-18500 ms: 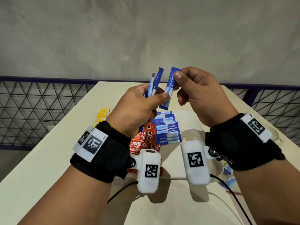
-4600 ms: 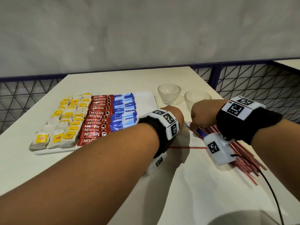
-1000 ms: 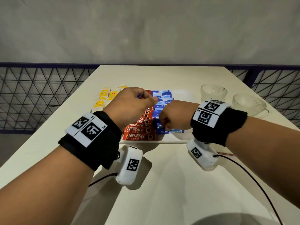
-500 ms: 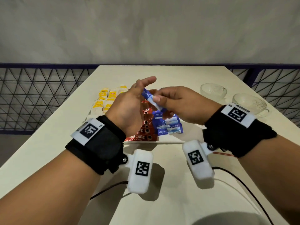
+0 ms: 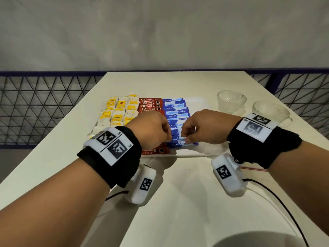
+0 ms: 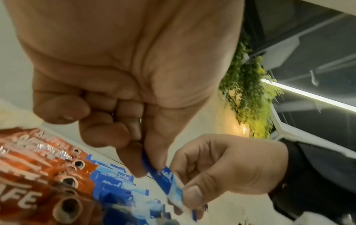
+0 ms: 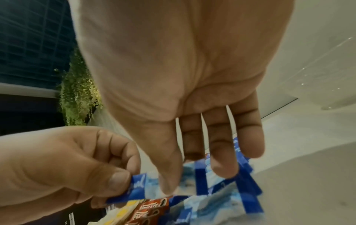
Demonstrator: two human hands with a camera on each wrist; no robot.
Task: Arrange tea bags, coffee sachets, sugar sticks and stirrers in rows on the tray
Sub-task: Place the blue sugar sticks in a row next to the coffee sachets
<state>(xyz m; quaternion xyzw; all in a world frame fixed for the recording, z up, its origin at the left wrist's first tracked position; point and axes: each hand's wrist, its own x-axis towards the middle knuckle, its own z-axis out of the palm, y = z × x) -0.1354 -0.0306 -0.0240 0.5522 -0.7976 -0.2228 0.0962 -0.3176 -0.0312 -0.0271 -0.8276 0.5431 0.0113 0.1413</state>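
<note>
Head view: your left hand [image 5: 151, 129] and right hand [image 5: 201, 129] pinch one blue "Equal" sugar stick [image 5: 179, 138] over the tray [image 5: 199, 152], beside "NESCAFE CLASSIC" sachets [image 5: 151, 104]; left wrist view: thumb and forefinger grip its end; right wrist view: remaining fingers [image 7: 223, 153] extended.

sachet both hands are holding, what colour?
Blue, fading to pale blue-white, on the sugar sachet; left wrist view shows it best.

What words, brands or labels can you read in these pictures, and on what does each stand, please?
"NESCAFE": red coffee sachets on the white tray.
"CLASSIC": nearest red sachet.
"Equal", script: blue sugar sticks.
"L5": tag on left wristband.
Yellow tea bag labels: too small to read.
Square wrist codes: patterns, no words.
</note>
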